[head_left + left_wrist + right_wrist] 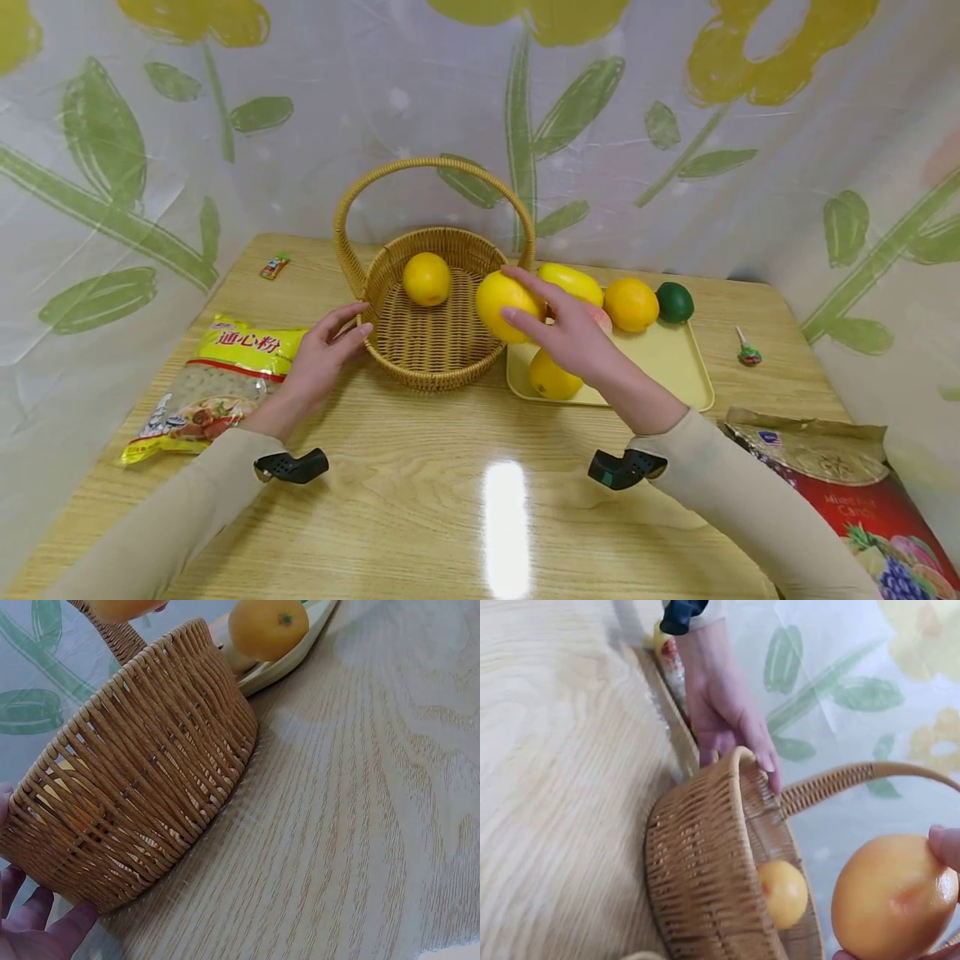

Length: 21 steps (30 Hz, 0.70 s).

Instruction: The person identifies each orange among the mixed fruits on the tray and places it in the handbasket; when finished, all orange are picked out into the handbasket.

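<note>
R grip (573, 333): orange (502, 307), L grip (324, 358): basket (435, 380)

4 oranges (501, 307), 1 basket (431, 381), 1 tray (678, 367)

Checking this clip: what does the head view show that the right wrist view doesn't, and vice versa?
Only the head view shows the lollipop, the red candy bag, the dark green fruit and the small wrapped candy. Only the right wrist view shows the dimple in the held orange. Both show the wicker basket, the orange inside it, the left hand at its rim, and the right hand gripping its orange.
</note>
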### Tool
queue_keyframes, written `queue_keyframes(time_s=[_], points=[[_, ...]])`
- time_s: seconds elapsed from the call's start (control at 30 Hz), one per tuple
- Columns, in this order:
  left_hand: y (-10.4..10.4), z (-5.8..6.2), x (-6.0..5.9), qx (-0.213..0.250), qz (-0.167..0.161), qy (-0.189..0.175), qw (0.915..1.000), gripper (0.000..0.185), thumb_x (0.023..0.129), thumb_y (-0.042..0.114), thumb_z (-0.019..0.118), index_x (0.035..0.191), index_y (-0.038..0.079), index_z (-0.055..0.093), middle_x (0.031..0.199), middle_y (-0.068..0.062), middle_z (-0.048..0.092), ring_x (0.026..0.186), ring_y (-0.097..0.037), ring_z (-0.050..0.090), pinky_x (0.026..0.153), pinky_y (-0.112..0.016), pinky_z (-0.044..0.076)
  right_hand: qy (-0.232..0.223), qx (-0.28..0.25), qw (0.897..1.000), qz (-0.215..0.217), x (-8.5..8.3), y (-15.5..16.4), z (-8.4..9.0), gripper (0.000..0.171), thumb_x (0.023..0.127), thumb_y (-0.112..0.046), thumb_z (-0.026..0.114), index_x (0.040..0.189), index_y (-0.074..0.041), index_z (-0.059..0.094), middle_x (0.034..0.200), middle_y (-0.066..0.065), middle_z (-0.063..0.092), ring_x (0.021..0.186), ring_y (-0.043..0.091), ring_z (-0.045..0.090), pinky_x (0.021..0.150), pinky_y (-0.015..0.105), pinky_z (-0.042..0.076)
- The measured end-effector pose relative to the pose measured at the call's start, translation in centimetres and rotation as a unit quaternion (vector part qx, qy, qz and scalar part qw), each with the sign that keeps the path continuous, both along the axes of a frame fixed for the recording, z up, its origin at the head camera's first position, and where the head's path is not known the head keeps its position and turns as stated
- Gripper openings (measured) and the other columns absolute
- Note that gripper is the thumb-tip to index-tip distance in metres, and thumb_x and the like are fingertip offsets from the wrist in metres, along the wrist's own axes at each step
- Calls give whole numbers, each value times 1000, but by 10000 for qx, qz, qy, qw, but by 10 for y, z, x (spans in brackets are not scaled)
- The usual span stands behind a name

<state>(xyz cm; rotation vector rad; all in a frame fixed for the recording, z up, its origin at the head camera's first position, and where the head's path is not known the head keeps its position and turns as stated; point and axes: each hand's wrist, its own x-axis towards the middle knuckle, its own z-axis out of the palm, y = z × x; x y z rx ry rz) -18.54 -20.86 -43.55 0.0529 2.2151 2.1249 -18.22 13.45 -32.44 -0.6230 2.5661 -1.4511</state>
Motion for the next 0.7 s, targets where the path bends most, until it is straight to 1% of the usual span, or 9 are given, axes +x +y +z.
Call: queue_keyframes(time_s=[0.1,0.17,0.27,0.33,0.43,0.5,0.63,0.7], points=[[0,0,-1,-29,-1,-19,10000,60,98,34,60,148,7,41,157,-9,29,136,-22,41,95,-21,49,-166,-110,9998,9,-9,-14,0,54,97,-39,60,148,-34,42,151,-5,41,132,16,42,108,40,39],[0,0,-1,-32,2,-33,10000,60,98,35,60,148,7,41,157,-9,29,136,-22,41,97,-23,49,-240,-36,9997,-93,-15,-23,1,54,97,-41,60,148,-37,42,151,-6,40,133,15,41,109,40,38],[0,0,-1,2,-6,-36,10000,61,98,34,60,148,6,40,156,-9,29,137,-22,40,97,-23,49,-307,-19,9993,-194,-27,-35,3,54,97,-41,60,148,-37,41,152,-7,39,134,15,41,111,38,36],[0,0,-1,34,-19,-18,10000,60,98,34,60,148,6,41,157,-9,29,136,-22,41,95,-21,49,-345,1,9991,-265,-35,-42,5,55,98,-41,59,149,-37,40,152,-6,40,129,15,44,108,37,37],[0,0,-1,75,-29,12,10000,59,98,33,60,147,7,42,157,-10,29,135,-20,42,94,-19,50,-300,22,9988,-375,-47,-52,6,55,99,-38,59,150,-33,40,150,-2,43,125,16,46,108,36,37],[0,0,0,90,-20,20,10000,58,98,32,60,147,7,42,157,-10,29,135,-21,42,93,-18,50,-272,68,9983,-505,-55,-59,7,55,99,-36,58,150,-31,40,148,1,45,123,18,47,106,36,38],[0,1,0,109,-12,-12,9999,58,98,32,60,147,8,42,157,-10,29,135,-22,43,94,-18,49,-491,-74,9950,-867,-69,-70,6,54,99,-33,59,149,-32,41,149,3,44,124,19,46,106,36,39],[0,1,0,107,-14,-23,9999,58,98,32,60,147,8,42,157,-10,29,133,-19,45,93,-17,49,-611,-134,9928,-1021,-76,-74,4,54,99,-32,59,150,-32,41,150,4,42,125,20,45,106,36,39]])
